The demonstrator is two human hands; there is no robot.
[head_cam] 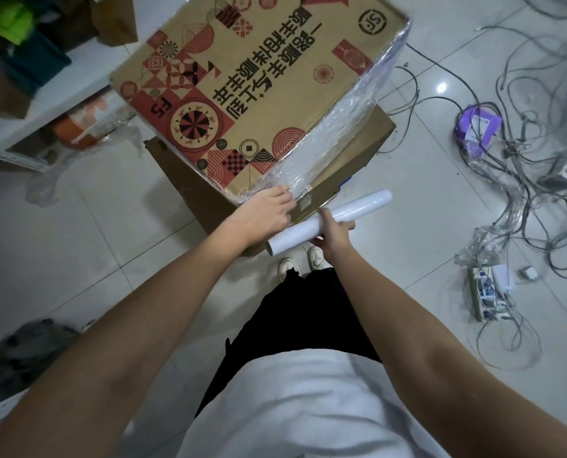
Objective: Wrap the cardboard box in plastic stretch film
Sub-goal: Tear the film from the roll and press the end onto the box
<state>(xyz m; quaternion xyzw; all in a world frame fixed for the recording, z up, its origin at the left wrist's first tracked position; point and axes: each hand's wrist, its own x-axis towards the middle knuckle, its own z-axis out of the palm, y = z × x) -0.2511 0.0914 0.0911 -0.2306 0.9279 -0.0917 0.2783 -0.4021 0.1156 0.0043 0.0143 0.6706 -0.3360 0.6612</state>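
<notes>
A large cardboard box (242, 84) printed with red and black patterns sits on top of a plain brown box (189, 190). Clear stretch film (348, 114) covers its right side, shiny and wrinkled. My left hand (269, 211) lies flat on the box's near corner, fingers pressing the film's edge there. My right hand (333, 234) grips a white roll of stretch film (351, 209) around its middle, holding it slanted just below that corner. A short stretch of film runs from the roll up to the corner.
A tangle of grey cables (523, 180) and a power strip (485, 292) cover the floor on the right, with a purple packet (477, 127) among them. White shelving (44, 107) with bags stands at the left. Crumpled film (42, 186) lies by it. My feet (303, 261) stand close to the lower box.
</notes>
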